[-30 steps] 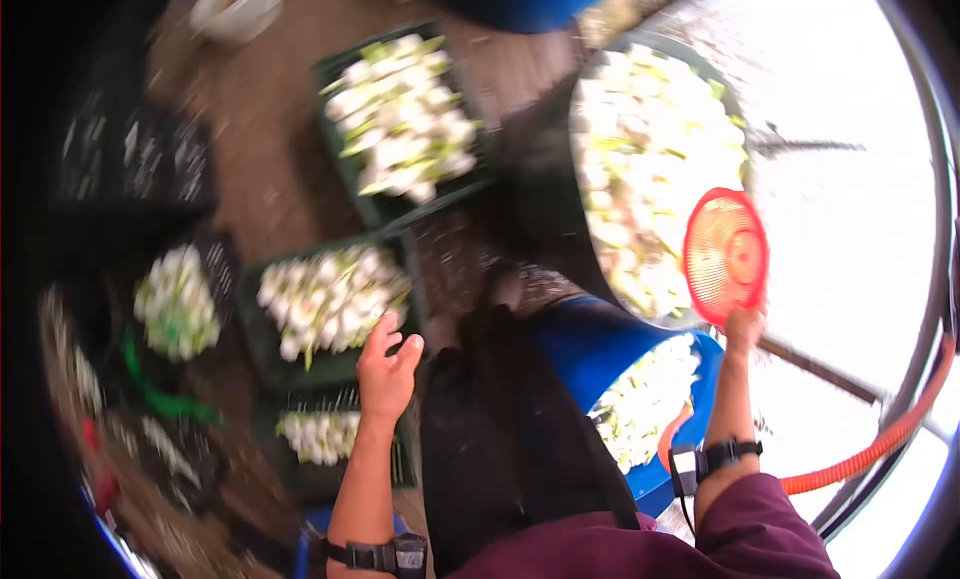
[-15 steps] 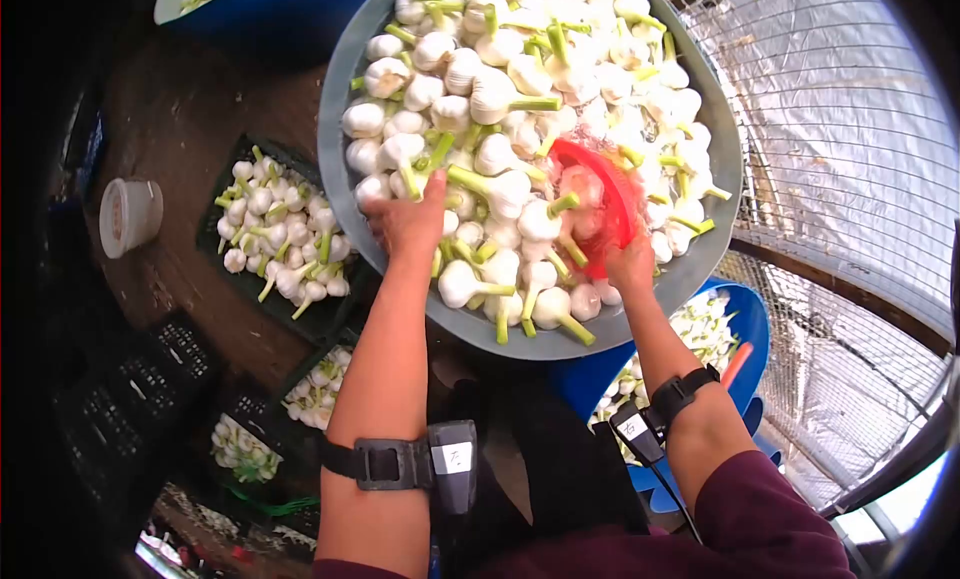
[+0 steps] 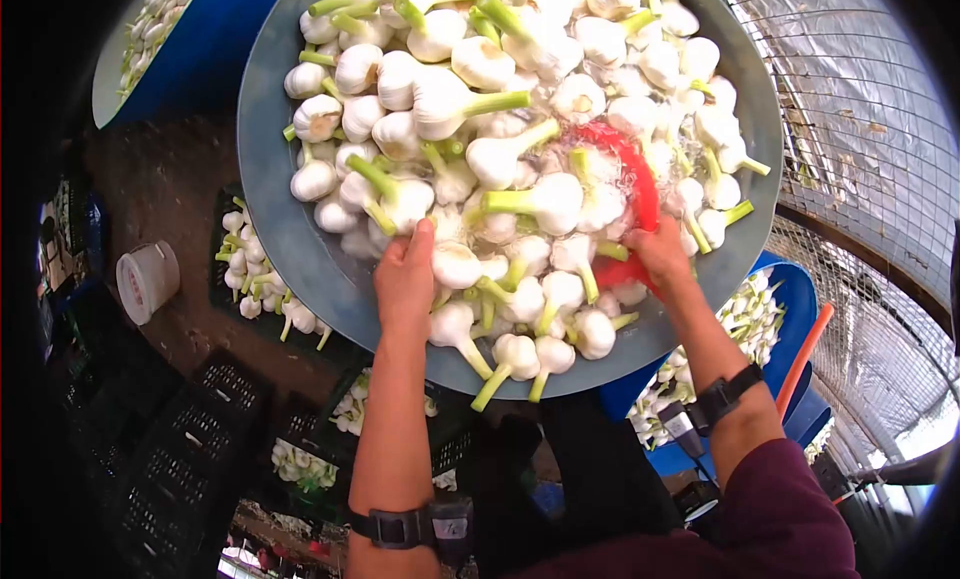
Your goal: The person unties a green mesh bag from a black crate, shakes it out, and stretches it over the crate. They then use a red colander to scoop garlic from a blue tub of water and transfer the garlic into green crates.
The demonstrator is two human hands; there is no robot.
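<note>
A wide grey basin [image 3: 275, 219] holds water and many white garlic bulbs [image 3: 485, 61] with short green stems. Inside it, partly under water and bulbs, a red plastic basket [image 3: 645, 184] shows its curved rim. My right hand [image 3: 663, 256] grips this rim on the near right side. At the basin's near left, my left hand [image 3: 404, 284] is cupped against garlic bulbs, thumb and fingers apart; some of its fingertips are hidden. Several bulbs lie between the two hands.
Blue tubs with garlic stand at upper left [image 3: 205, 54] and lower right [image 3: 790, 289]; an orange handle [image 3: 805, 359] sticks up at the right. On the floor are a white bucket [image 3: 148, 279] and black crates [image 3: 205, 429]. Wire mesh [image 3: 850, 109] borders the right.
The view has shifted and come closer to the basin. The red basket sits deeper among the bulbs, with less of it showing. My left hand's fingers have drawn in nearer the thumb.
</note>
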